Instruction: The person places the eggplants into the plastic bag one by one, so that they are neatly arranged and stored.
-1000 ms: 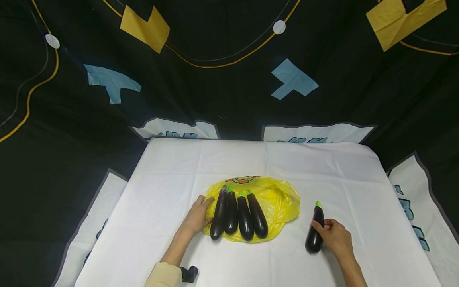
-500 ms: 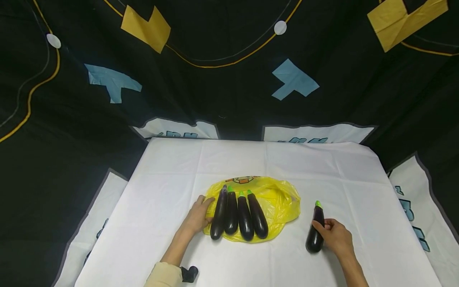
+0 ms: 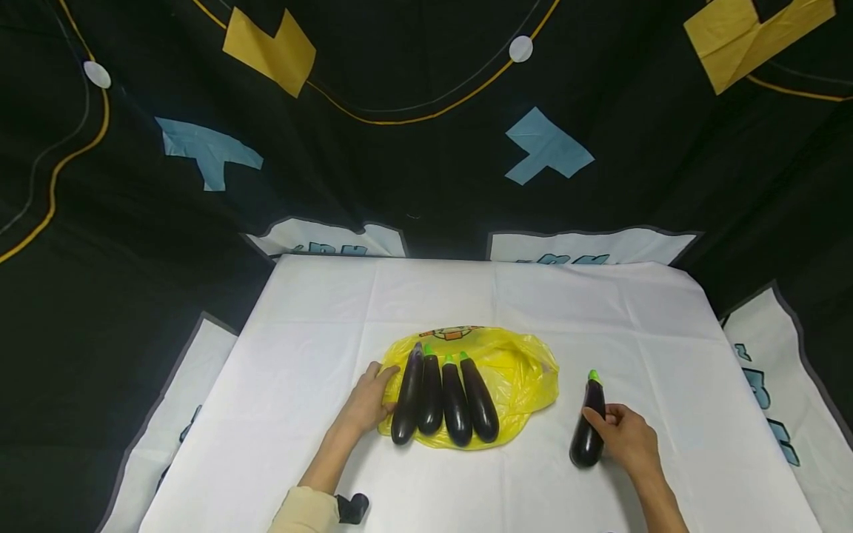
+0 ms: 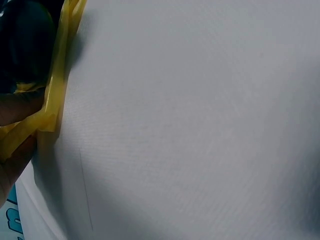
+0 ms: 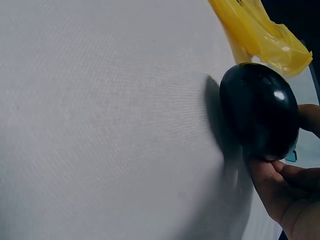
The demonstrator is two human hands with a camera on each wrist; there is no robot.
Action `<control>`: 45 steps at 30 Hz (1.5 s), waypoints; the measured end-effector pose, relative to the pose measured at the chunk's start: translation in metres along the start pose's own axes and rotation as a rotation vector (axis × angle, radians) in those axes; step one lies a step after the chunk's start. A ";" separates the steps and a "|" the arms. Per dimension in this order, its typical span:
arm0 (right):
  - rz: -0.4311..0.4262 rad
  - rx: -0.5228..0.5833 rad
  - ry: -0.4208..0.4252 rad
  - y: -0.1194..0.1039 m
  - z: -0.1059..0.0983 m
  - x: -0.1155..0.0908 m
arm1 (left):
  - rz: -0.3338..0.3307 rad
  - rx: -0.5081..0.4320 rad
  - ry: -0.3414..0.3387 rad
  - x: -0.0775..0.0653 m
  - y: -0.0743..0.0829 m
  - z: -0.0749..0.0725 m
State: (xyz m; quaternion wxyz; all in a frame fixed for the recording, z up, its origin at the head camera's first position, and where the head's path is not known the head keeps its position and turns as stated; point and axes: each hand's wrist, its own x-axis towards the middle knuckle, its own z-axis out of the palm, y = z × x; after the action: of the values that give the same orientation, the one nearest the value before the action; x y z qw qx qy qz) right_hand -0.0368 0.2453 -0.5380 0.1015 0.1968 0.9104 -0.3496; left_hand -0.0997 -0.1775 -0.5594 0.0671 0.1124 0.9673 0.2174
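Note:
Several dark purple eggplants [image 3: 455, 403] with stems pointing away lie side by side on a yellow plastic bag [image 3: 523, 370]. At the bag's left edge is my left hand [image 3: 365, 400], pinching the plastic between thumb and fingers beside the leftmost eggplant [image 3: 408, 396]. The left wrist view shows a fold of the bag [image 4: 57, 95] between the digits. To the right of the bag, my right hand [image 3: 628, 440] grips a separate eggplant [image 3: 586, 440] with a green stem end. That eggplant's rounded end [image 5: 260, 110] faces the camera in the right wrist view.
A white cloth [image 3: 440, 296] covers the table, which ends at a black patterned curtain [image 3: 426, 178] behind. A small black object [image 3: 353, 509] shows by the left sleeve [image 3: 305, 511].
My right hand and its eggplant have shifted very slightly right and away from me. The left hand, the bag and the eggplants on it stay in place.

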 end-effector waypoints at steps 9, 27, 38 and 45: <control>0.005 0.009 -0.007 -0.003 -0.004 0.000 | -0.016 -0.015 -0.006 -0.001 0.001 0.000; -0.095 0.021 0.039 -0.030 -0.012 -0.002 | -0.016 -0.026 -0.001 -0.001 0.001 -0.001; -0.129 0.062 0.047 -0.055 -0.017 -0.008 | -0.015 -0.020 -0.005 -0.001 0.001 0.001; -0.208 0.077 0.041 -0.071 -0.006 -0.003 | -0.018 -0.020 -0.009 0.000 0.001 0.000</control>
State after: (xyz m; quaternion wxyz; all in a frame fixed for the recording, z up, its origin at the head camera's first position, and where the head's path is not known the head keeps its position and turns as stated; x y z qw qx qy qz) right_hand -0.0645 0.2007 -0.4901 0.0384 0.1121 0.9137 -0.3889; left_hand -0.0990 -0.1764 -0.5587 0.0744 0.1038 0.9658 0.2258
